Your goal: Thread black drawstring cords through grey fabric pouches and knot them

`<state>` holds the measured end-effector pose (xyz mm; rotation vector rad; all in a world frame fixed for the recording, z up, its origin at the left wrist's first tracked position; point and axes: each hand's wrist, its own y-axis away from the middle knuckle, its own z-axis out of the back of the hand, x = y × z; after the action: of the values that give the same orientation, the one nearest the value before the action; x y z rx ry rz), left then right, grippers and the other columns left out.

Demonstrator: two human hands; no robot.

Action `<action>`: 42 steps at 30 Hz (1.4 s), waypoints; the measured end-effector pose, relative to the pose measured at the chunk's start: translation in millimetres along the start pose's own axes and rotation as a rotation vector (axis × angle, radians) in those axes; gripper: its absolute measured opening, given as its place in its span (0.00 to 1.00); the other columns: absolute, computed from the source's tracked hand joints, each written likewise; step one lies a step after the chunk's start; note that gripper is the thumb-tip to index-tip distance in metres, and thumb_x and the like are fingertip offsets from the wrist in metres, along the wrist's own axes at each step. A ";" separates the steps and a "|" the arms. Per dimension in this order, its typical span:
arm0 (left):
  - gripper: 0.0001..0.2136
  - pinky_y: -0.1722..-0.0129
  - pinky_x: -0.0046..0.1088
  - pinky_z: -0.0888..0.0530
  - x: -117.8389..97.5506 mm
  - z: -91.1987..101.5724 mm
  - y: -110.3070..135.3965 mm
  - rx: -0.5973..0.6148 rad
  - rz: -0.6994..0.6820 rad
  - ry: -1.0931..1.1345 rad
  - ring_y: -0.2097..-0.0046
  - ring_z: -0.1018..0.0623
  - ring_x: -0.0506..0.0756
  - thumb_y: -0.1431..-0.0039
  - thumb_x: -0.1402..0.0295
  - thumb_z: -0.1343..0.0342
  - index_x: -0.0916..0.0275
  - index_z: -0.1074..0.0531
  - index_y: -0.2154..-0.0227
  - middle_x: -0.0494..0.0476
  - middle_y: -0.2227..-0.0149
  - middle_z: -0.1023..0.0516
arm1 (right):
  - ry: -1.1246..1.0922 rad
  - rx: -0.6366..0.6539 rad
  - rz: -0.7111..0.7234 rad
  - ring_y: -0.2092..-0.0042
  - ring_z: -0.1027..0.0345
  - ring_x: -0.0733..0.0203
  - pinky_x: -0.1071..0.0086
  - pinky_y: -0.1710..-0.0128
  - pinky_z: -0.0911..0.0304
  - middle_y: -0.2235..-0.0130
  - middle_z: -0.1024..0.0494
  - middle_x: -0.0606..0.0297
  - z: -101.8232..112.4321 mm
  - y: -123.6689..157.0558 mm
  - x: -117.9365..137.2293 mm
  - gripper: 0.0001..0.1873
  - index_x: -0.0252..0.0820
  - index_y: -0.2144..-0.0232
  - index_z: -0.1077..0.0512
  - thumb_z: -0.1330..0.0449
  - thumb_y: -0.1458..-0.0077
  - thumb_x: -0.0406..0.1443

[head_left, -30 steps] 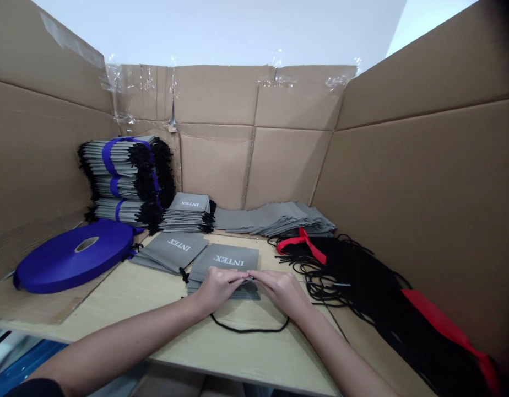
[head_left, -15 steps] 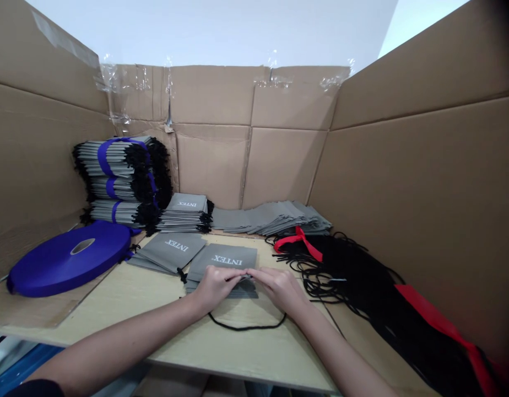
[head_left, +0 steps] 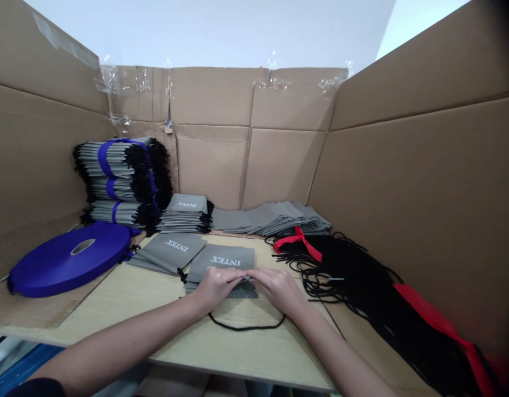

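Observation:
My left hand (head_left: 215,286) and my right hand (head_left: 279,289) meet over the near edge of a grey drawstring pouch (head_left: 221,264) printed INTEX. Their fingertips pinch a thin black cord (head_left: 247,328) at the pouch's edge, and its loop hangs toward me on the wooden board. My fingers hide the exact spot where the cord enters the pouch. More grey pouches lie under this one. A second INTEX pouch pile (head_left: 167,252) sits just left of my left hand.
Stacks of pouches bound with blue straps (head_left: 114,182) stand at back left, beside a roll of blue strap (head_left: 68,266). A bundle of black cords (head_left: 341,275) tied with red ribbon lies to the right. Flat grey pouches (head_left: 271,219) line the back. Cardboard walls (head_left: 213,165) surround the board.
The view has drifted slightly. My hands have barely moved and still pinch the cord at the pouch's edge.

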<state>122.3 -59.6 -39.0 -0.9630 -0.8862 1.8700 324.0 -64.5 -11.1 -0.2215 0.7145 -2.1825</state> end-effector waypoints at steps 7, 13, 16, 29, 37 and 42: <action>0.08 0.65 0.24 0.23 -1.4 1.6 -1.6 -0.005 0.015 -0.004 0.66 0.20 0.52 0.42 0.71 0.47 0.60 0.23 0.63 0.53 0.64 0.20 | -0.130 -0.024 -0.024 0.65 0.27 0.62 0.72 0.66 0.35 0.63 0.21 0.63 1.0 -0.3 -0.5 0.13 0.46 0.56 0.28 0.47 0.42 0.32; 0.08 0.64 0.24 0.23 1.0 0.1 -0.1 -0.020 0.031 0.012 0.65 0.20 0.52 0.43 0.72 0.46 0.60 0.23 0.63 0.52 0.64 0.20 | -0.132 -0.005 -0.026 0.66 0.28 0.61 0.72 0.68 0.36 0.65 0.21 0.64 -1.6 1.4 -2.7 0.14 0.47 0.55 0.29 0.47 0.42 0.32; 0.08 0.64 0.24 0.23 0.0 0.2 -0.1 -0.017 0.040 0.008 0.65 0.20 0.52 0.43 0.71 0.46 0.60 0.23 0.62 0.52 0.64 0.20 | -0.138 0.003 -0.029 0.65 0.28 0.61 0.72 0.67 0.36 0.64 0.21 0.64 -2.0 1.5 -3.6 0.14 0.48 0.54 0.29 0.47 0.42 0.32; 0.09 0.66 0.22 0.24 -1.5 -1.8 -1.0 0.014 0.022 -0.145 0.66 0.20 0.52 0.41 0.69 0.48 0.60 0.24 0.62 0.53 0.65 0.19 | -0.055 0.005 0.012 0.65 0.28 0.61 0.71 0.68 0.35 0.64 0.21 0.63 -2.8 1.8 -3.6 0.14 0.46 0.55 0.30 0.47 0.42 0.30; 0.09 0.70 0.21 0.27 -4.8 0.0 -2.4 0.069 -0.053 -0.291 0.70 0.21 0.50 0.38 0.69 0.52 0.61 0.26 0.62 0.53 0.68 0.20 | -0.131 0.005 -0.048 0.64 0.27 0.60 0.70 0.65 0.33 0.62 0.21 0.63 -4.1 -1.5 0.9 0.13 0.45 0.57 0.30 0.48 0.42 0.30; 0.11 0.73 0.21 0.29 -5.7 -0.5 -3.4 0.135 -0.092 -0.391 0.72 0.23 0.50 0.37 0.69 0.55 0.63 0.26 0.66 0.54 0.73 0.22 | -0.243 0.037 -0.112 0.56 0.30 0.59 0.66 0.56 0.34 0.55 0.25 0.61 -6.3 -2.4 3.5 0.16 0.44 0.52 0.34 0.49 0.42 0.31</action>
<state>126.0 -63.2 -34.7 -0.4725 -0.9961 2.0441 317.7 -63.3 -15.2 -0.5085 0.5359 -2.2226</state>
